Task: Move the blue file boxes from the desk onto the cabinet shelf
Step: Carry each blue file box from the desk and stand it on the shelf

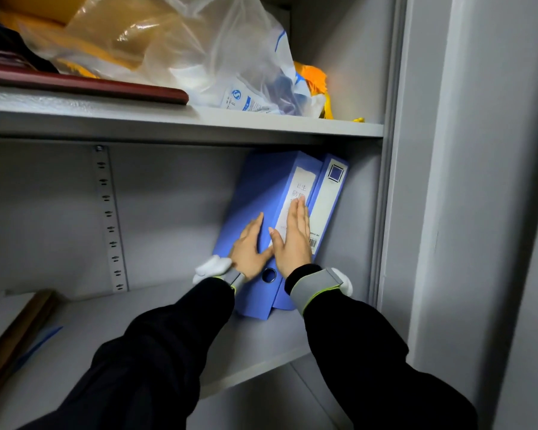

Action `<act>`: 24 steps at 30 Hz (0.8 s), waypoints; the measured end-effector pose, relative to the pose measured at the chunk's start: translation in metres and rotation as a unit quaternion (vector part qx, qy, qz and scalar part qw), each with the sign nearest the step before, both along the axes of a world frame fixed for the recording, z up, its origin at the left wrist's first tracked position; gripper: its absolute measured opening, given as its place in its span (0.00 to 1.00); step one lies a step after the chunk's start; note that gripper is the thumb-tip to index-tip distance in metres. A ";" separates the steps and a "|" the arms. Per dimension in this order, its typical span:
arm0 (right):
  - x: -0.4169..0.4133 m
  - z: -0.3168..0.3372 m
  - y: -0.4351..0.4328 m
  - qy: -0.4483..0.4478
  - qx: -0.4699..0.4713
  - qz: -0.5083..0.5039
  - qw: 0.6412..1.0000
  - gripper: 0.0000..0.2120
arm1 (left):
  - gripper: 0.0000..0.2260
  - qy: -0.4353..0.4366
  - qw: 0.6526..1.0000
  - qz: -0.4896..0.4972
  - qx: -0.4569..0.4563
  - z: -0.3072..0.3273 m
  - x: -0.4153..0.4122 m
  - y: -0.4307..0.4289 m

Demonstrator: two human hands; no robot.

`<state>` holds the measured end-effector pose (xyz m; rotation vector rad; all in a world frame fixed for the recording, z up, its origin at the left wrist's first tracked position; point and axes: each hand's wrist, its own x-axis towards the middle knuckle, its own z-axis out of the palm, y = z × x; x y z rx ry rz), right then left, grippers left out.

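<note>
On the cabinet shelf | blue file box tilted | left hand, right hand flat against it, each grip apart

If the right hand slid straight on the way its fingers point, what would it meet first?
The right hand lies flat on the labelled file box, fingers pointing up its spine. Sliding on, it would probably meet the underside of the upper shelf first, though depth is unclear.
</note>
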<state>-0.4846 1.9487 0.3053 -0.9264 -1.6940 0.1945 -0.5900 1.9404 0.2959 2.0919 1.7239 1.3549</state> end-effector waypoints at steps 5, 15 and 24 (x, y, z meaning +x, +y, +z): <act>0.000 -0.003 0.006 -0.031 -0.011 -0.013 0.999 0.32 | 0.33 -0.005 1.000 0.002 -0.012 -0.001 -0.003 0.004; 0.003 0.004 -0.004 -0.046 -0.020 -0.038 0.998 0.30 | 0.34 -0.004 1.000 0.029 -0.012 0.006 -0.001 -0.004; -0.013 0.017 -0.040 0.053 0.084 0.005 0.995 0.17 | 0.08 -0.089 0.989 0.098 0.068 0.018 -0.018 -0.030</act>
